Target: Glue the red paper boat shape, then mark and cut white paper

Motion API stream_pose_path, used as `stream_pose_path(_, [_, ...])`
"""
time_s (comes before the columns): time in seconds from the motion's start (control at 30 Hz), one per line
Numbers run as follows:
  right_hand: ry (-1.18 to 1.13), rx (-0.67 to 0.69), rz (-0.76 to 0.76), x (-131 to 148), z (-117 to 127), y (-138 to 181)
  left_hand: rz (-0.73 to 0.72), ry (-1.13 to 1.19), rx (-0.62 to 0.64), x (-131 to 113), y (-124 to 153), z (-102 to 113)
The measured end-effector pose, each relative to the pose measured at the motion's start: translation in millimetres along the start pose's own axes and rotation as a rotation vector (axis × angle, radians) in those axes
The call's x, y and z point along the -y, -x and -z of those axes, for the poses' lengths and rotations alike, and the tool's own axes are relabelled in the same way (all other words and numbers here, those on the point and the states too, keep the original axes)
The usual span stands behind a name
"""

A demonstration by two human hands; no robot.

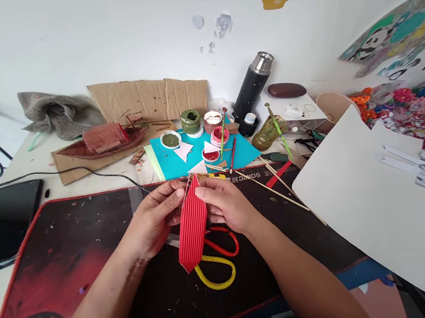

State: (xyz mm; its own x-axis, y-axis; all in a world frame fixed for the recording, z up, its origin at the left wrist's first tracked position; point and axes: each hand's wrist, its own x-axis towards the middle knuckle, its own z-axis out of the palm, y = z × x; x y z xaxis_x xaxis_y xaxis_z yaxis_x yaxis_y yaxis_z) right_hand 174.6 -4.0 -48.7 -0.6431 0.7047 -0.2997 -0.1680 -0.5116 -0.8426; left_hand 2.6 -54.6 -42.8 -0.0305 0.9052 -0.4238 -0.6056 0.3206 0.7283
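Observation:
Between my two hands is a strip of red corrugated cardboard (pixel 192 226), ribbed lengthwise, with pointed ends. My left hand (pixel 156 215) grips its upper left edge with thumb and fingers, close to a thin sliver along that edge. On the upper right side, my right hand (pixel 223 201) pinches the strip, thumb in front and fingers behind. Under it on the mat lie scissors (pixel 220 270) with one yellow and one red handle loop, their blades partly hidden by the strip and my left hand.
A dark desk mat (pixel 74 268) covers the desk front. Behind are paint pots (pixel 191 122) on blue paper (pixel 163 167), a red model boat (pixel 103 139) and a black thermos (pixel 252 84). Thin sticks (pixel 274 191) lie right, beside a large white sheet (pixel 355 188). A phone (pixel 9 220) lies left.

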Motion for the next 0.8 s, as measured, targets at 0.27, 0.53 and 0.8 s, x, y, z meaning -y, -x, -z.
stream_pose_path(0.27, [0.024, -0.004, -0.017, 1.2, -2.1, 1.0, 0.015, -0.014, -0.010, 2.6, -0.7, 0.9])
stream_pose_path(0.53, [0.025, 0.003, -0.028, 0.9, -2.3, 2.2, 0.017, -0.022, 0.025, 1.7, -0.3, 1.0])
stream_pose_path(0.8, [0.021, 0.019, -0.023, 1.9, -2.9, 2.6, 0.003, -0.033, -0.003, 1.9, 0.6, 1.3])
